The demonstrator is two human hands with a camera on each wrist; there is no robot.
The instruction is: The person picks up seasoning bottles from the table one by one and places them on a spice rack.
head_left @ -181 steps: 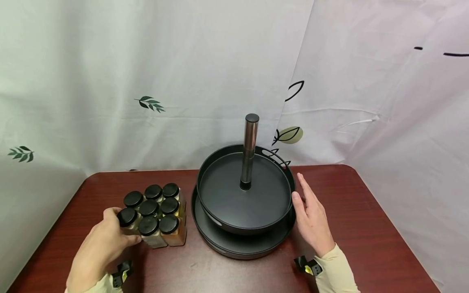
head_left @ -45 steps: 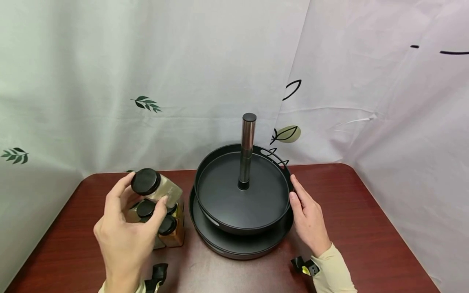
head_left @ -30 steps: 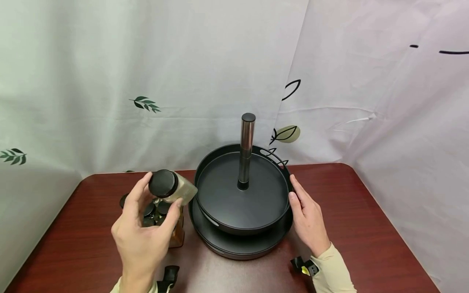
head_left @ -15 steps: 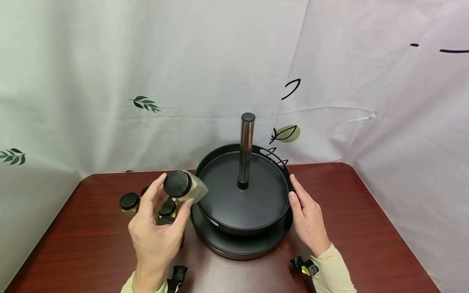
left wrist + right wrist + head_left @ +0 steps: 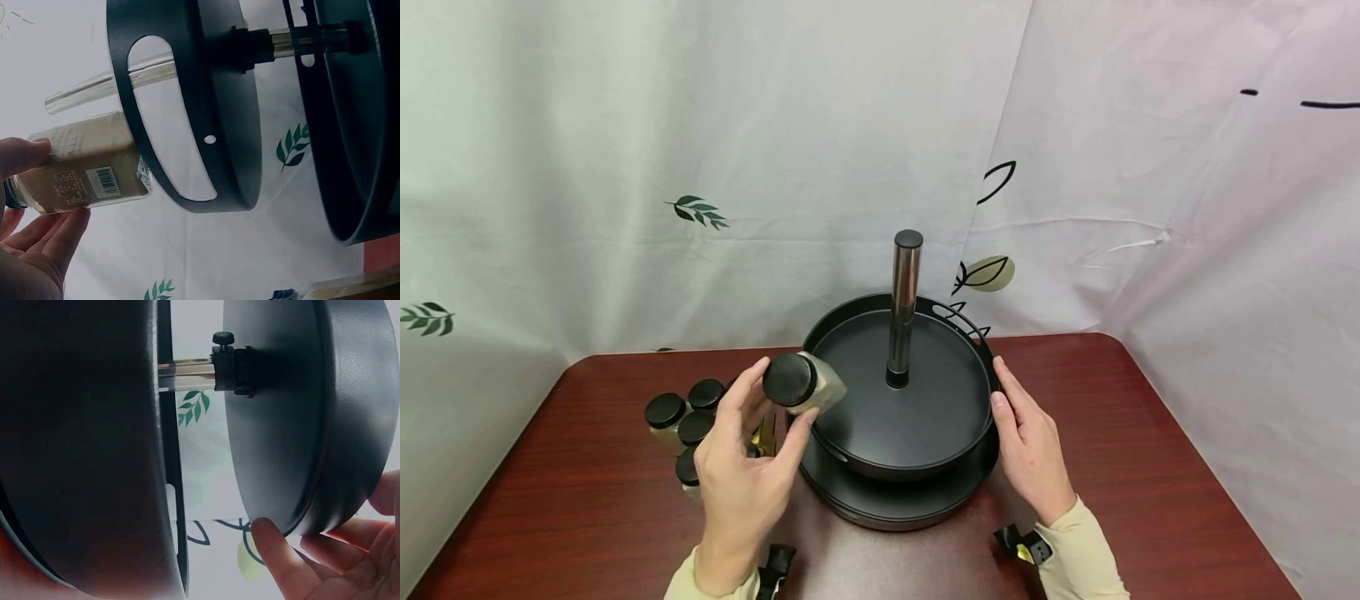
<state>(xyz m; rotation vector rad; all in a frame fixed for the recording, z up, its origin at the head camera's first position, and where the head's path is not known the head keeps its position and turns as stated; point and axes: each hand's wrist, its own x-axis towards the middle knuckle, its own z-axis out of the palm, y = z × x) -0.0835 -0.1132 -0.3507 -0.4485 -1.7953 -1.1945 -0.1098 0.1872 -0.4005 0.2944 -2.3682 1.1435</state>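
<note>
My left hand (image 5: 748, 471) holds a clear spice jar (image 5: 827, 387) with a black lid and beige powder, thumb and fingers on its sides. The jar leans, lid to the left, at the left rim of the upper tray (image 5: 857, 417) of a black two-tier round rack. In the left wrist view, the jar's (image 5: 81, 172) base is by the tray's slotted wall; whether they touch, I cannot tell. With mostly straight fingers, my right hand (image 5: 1037, 454) touches the upper tray's right wall. The lower tray (image 5: 895, 508) sits on the table.
Several black-lidded spice jars (image 5: 666, 412) stand on the red-brown table (image 5: 572, 492) left of the rack, partly hidden by my left hand. A metal post (image 5: 904, 308) rises from the upper tray's middle. Behind hangs a white leaf-print cloth (image 5: 820, 167).
Six seconds ago my left hand was at the jar group; since then it has lifted one jar and carried it right to the upper tray. The right hand has stayed by the rim.
</note>
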